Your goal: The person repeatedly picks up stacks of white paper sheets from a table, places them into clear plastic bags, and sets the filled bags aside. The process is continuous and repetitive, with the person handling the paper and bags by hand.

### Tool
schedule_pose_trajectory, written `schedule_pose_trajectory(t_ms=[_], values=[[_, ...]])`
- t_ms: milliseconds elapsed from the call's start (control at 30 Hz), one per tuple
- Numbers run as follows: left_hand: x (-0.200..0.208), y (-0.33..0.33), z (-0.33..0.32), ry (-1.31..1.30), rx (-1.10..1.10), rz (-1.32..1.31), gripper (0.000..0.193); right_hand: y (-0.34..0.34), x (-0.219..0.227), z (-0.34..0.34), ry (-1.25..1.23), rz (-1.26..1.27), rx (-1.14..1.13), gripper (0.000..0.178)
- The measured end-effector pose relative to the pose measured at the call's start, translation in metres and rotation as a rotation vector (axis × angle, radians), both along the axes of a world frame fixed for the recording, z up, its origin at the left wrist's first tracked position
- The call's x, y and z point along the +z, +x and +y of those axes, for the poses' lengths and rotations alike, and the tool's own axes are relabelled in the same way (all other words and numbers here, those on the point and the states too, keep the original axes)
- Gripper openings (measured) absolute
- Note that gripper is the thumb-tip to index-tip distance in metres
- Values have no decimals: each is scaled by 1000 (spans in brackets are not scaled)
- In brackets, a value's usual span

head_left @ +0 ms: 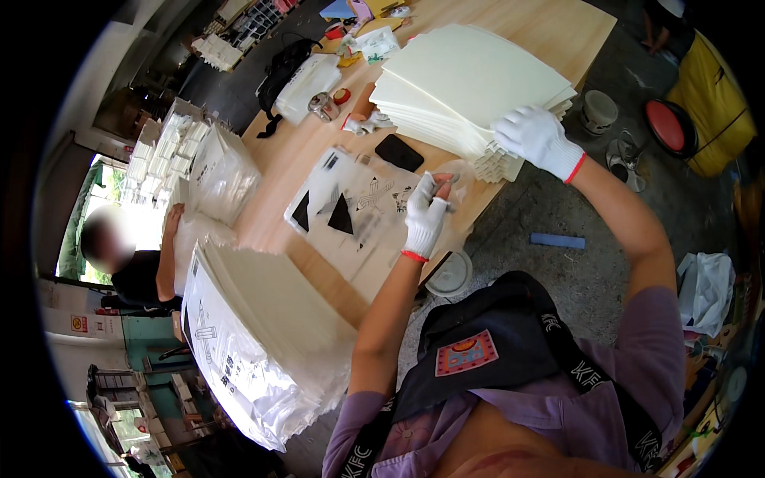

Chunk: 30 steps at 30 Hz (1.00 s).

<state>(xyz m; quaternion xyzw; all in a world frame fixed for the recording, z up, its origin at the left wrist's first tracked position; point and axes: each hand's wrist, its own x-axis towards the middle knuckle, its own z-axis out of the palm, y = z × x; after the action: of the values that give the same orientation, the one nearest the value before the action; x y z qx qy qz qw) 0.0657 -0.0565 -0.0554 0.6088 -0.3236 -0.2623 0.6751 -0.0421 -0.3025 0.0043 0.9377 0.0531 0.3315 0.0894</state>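
My right hand (pixel 538 142), in a white glove with a red cuff, is closed over the near right corner of a tall stack of cream-white sheets (pixel 470 72). The stack's layers fan out unevenly at that corner. My left hand (pixel 425 219), gloved with bare fingertips, hovers at the table's near edge with its fingers pinched together. What sits between them is too small to tell. Just left of it lies a flat clear plastic bag (pixel 323 207) printed with black triangles and crossed pencils. A black phone (pixel 398 152) rests beside the bag, near the stack.
A plastic-wrapped pile of sheets (pixel 263 319) stands at the near left. Farther left, a person (pixel 147 275) is beside more wrapped bundles (pixel 219 171). A glass jar (pixel 323 106) and a spare glove (pixel 368 123) lie on the wooden table (pixel 267 187). Buckets (pixel 599 111) stand on the floor.
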Motion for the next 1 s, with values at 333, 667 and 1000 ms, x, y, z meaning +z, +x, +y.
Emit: schedule_pose_trajectory(t_ms=[333, 667, 1000], values=[[21, -3, -12, -42, 115, 610, 35, -61, 38, 110, 476, 274, 256, 36], [59, -43, 62, 465, 60, -512, 66, -44, -27, 114, 1564, 115, 299, 44], [78, 10, 122, -214, 299, 362, 60, -69, 14, 115, 552, 350, 91, 23]])
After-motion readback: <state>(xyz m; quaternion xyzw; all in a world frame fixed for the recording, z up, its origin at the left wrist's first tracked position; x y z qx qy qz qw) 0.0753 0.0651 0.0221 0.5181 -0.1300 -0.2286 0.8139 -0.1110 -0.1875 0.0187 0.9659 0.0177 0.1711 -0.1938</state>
